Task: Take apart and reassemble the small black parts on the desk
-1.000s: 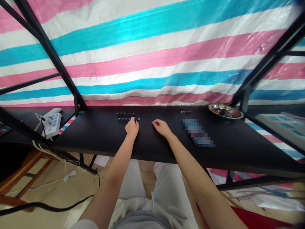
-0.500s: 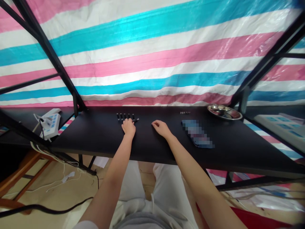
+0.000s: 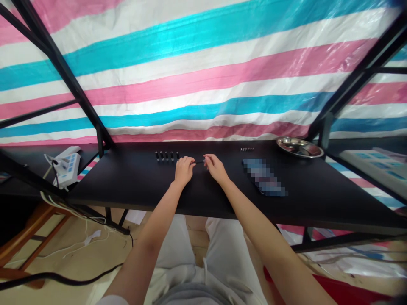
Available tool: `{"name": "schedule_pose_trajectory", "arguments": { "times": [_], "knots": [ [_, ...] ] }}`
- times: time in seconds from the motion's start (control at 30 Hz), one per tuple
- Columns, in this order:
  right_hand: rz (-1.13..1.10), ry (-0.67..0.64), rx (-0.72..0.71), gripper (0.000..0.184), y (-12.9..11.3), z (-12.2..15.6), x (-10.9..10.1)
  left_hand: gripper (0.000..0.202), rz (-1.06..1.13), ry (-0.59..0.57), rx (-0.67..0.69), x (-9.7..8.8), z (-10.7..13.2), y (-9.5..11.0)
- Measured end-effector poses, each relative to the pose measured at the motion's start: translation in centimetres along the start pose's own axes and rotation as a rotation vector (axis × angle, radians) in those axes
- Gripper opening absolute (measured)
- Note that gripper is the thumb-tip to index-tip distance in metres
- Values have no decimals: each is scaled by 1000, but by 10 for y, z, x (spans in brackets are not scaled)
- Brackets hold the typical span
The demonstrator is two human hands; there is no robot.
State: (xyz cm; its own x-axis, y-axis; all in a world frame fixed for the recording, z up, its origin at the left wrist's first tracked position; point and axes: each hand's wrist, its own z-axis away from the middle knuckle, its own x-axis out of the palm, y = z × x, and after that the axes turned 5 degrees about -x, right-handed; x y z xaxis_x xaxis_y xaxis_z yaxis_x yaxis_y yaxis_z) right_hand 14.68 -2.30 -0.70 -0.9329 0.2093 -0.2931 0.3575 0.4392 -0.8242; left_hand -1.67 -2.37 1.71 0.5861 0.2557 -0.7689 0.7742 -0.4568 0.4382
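Observation:
A slim black tube with a pale, clear-looking end (image 3: 199,162) lies level between my hands, just above the black table. My left hand (image 3: 184,170) pinches its dark left end. Closed fingers of my right hand (image 3: 216,168) meet the pale right end; exactly what they grip there is partly hidden. Left of my left hand, several similar black tubes (image 3: 162,156) stand in a row, pale ends toward me. Farther right, a row of tiny silvery pieces (image 3: 247,149) lies near the table's back edge.
A blurred-out blue flat object (image 3: 263,178) lies right of my right hand. Behind it is a round shiny metal plate (image 3: 299,148). A white power strip (image 3: 68,167) sits left, past a black frame post (image 3: 85,101). Striped sheeting (image 3: 203,76) hangs behind the table.
My left hand has moved right, away from the row, bringing one tube to my right hand. The right hand has shifted slightly and now meets the tube's pale end.

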Motion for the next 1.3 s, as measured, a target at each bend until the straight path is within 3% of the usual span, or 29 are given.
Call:
{"name": "schedule_pose_trajectory", "arguments": {
  "times": [0.17, 0.47, 0.87, 1.3],
  "knots": [
    [-94, 36, -42, 34, 2, -1, 1, 11, 52, 6, 49, 4, 0, 1],
    [-269, 45, 4, 29, 4, -3, 4, 16, 15, -68, -5, 13, 1, 2],
    [-313, 34, 2, 27, 1, -3, 7, 29, -102, -73, -27, 11, 2, 4],
    [-286, 46, -16, 30, 2, 5, 9, 35, 268, 8, -108, 15, -2, 3]
  ]
}}
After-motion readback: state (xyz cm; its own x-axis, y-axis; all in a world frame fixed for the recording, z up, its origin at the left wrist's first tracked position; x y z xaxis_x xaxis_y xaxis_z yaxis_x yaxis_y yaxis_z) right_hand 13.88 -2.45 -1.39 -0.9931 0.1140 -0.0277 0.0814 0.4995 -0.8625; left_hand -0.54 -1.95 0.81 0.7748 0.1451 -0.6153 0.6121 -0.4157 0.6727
